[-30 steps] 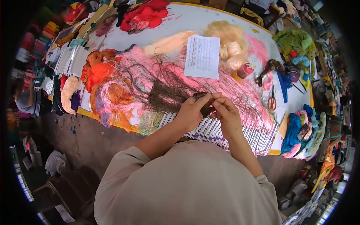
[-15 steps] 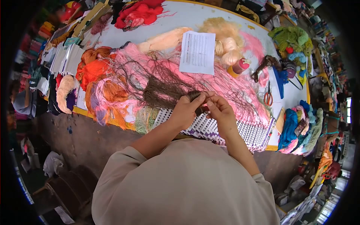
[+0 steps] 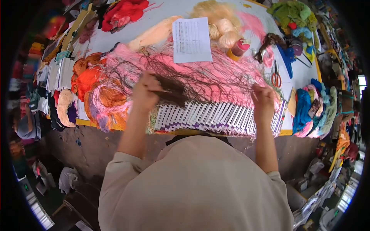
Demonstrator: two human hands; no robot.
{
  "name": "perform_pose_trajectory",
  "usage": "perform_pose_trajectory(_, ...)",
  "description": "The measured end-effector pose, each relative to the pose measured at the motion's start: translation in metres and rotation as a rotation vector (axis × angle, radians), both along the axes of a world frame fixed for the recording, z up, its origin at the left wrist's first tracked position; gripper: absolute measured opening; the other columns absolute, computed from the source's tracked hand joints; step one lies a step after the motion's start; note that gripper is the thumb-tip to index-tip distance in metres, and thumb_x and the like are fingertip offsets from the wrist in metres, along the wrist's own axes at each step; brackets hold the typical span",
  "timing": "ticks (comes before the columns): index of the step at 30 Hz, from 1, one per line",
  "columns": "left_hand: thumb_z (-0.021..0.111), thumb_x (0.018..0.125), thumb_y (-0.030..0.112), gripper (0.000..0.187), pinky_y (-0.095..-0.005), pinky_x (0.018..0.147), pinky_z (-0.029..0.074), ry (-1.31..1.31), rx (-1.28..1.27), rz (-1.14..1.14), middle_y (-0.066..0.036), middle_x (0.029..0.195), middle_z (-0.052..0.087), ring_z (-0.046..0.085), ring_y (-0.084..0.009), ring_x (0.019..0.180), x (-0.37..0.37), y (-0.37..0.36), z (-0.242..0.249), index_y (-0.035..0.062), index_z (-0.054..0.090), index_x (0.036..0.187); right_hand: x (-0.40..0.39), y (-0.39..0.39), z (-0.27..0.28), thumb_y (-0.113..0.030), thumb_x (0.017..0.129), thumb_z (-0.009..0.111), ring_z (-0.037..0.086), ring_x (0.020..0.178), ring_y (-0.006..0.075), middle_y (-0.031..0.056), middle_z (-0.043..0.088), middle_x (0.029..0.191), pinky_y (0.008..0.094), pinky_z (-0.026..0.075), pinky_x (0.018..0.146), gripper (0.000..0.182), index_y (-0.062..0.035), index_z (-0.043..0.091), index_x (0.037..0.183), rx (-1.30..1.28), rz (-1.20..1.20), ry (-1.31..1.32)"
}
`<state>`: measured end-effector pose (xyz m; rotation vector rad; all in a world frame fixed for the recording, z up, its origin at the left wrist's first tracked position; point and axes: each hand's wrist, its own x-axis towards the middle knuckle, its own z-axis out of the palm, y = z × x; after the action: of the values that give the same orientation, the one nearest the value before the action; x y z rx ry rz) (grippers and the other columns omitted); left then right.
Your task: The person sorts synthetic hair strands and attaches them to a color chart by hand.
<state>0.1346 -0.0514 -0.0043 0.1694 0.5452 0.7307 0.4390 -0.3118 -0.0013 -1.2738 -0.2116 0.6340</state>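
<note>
My left hand, smeared by motion, is closed at the left end of a dark brown hank of thread. The hank lies over tangled brown strands and a wide spread of pink thread. Well off to the right, my right hand is raised with its fingers pinched together. Thin brown strands run up to its fingertips, though the exact grip is too fine to see clearly. Below both hands, a row of white cards with dark holes lines the table's near edge.
A printed sheet lies behind the pink thread, beside cream balls of yarn and a thread cone. Scissors lie at right. Orange hanks are at left, blue ones at the right edge.
My hands were together at the brown hank and are now far apart. The left moved left with the hank, the right moved right. The view shifted, and more of the cards shows.
</note>
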Motion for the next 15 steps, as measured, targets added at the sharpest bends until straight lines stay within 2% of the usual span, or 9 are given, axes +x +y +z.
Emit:
perform_pose_trajectory(3,0.052,0.093,0.008,0.006,-0.0200,0.042,0.020,0.062,-0.064,0.142,0.005,0.058,0.031,0.027,-0.0056,0.048,-0.082,0.079,-0.035,0.0060,0.055,0.098,0.101,-0.093,-0.051,-0.026,0.094,0.058,0.060,0.081,0.0170,0.0031,0.065,0.085,0.0317,0.049,0.075,0.017,-0.0117,0.058,0.086,0.319,0.046,0.345)
perform_pose_trajectory(4,0.053,0.092,0.009,0.010,-0.0202,0.041,0.020,0.066,-0.087,0.232,0.005,0.059,0.032,0.027,-0.0059,0.047,-0.112,0.103,-0.039,0.0039,0.055,0.101,0.118,-0.112,-0.043,-0.022,0.092,0.060,0.057,0.068,0.0144,0.0017,0.060,0.073,0.0283,0.047,0.064,0.017,-0.0134,0.056,0.079,0.025,-0.132,0.236)
perform_pose_trajectory(7,0.053,0.094,0.013,0.026,-0.0208,0.041,0.021,0.075,-0.110,0.469,0.006,0.059,0.035,0.026,-0.0056,0.044,-0.158,0.131,-0.019,-0.0024,0.054,0.114,0.236,-0.239,-0.051,-0.011,0.086,0.057,0.056,0.060,0.0162,0.0033,0.057,0.065,0.0296,0.046,0.052,0.014,-0.0094,0.051,0.073,0.165,-0.341,0.039)
perform_pose_trajectory(9,0.052,0.094,0.014,0.029,-0.0207,0.041,0.020,0.050,-0.010,0.430,0.006,0.058,0.034,0.026,-0.0048,0.044,-0.155,0.116,-0.014,-0.0025,0.053,0.118,0.245,-0.267,-0.008,-0.019,0.092,0.051,0.055,0.063,0.0158,0.0066,0.059,0.075,0.0276,0.043,0.056,0.018,-0.0045,0.055,0.081,-0.836,-0.921,-0.486)
perform_pose_trajectory(10,0.052,0.095,0.015,0.033,-0.0205,0.041,0.020,0.010,0.094,0.397,0.006,0.057,0.033,0.026,-0.0040,0.043,-0.148,0.108,-0.012,-0.0027,0.052,0.123,0.247,-0.270,-0.012,-0.017,0.092,0.049,0.054,0.064,0.0163,0.0061,0.059,0.077,0.0285,0.043,0.057,0.019,-0.0028,0.056,0.082,-0.908,-0.940,-0.863)
perform_pose_trajectory(11,0.052,0.096,0.017,0.034,-0.0203,0.040,0.020,0.089,0.177,0.307,0.006,0.057,0.033,0.026,-0.0027,0.044,-0.121,0.087,-0.011,-0.0010,0.051,0.125,0.248,-0.272,-0.018,-0.016,0.092,0.048,0.054,0.064,0.0169,0.0056,0.059,0.079,0.0294,0.043,0.058,0.020,-0.0012,0.057,0.082,-0.966,-0.932,-1.244)
perform_pose_trajectory(12,0.053,0.096,0.018,0.033,-0.0194,0.040,0.021,0.048,0.183,0.121,0.005,0.059,0.037,0.027,-0.0026,0.044,-0.100,0.075,-0.033,0.0000,0.053,0.123,0.238,-0.259,-0.026,-0.014,0.092,0.048,0.054,0.070,0.0174,0.0062,0.059,0.083,0.0309,0.045,0.064,0.019,0.0018,0.058,0.087,-0.885,-0.698,-0.790)
perform_pose_trajectory(13,0.053,0.096,0.020,0.031,-0.0186,0.039,0.023,0.003,0.186,-0.067,0.005,0.062,0.040,0.028,-0.0025,0.045,-0.078,0.062,-0.060,0.0011,0.055,0.121,0.230,-0.249,-0.050,-0.016,0.094,0.048,0.057,0.078,0.0187,0.0096,0.061,0.086,0.0321,0.046,0.071,0.020,0.0008,0.059,0.093,-0.932,-0.334,-1.200)
perform_pose_trajectory(15,0.055,0.096,0.019,0.022,-0.0148,0.040,0.027,0.144,0.070,-0.228,0.001,0.083,0.059,0.032,-0.0008,0.050,-0.005,0.003,-0.080,0.0023,0.061,0.109,0.172,-0.187,-0.093,-0.023,0.098,0.043,0.059,0.083,0.0263,0.0153,0.062,0.087,0.0365,0.045,0.074,0.030,0.0015,0.060,0.102,-0.882,-0.092,-0.895)
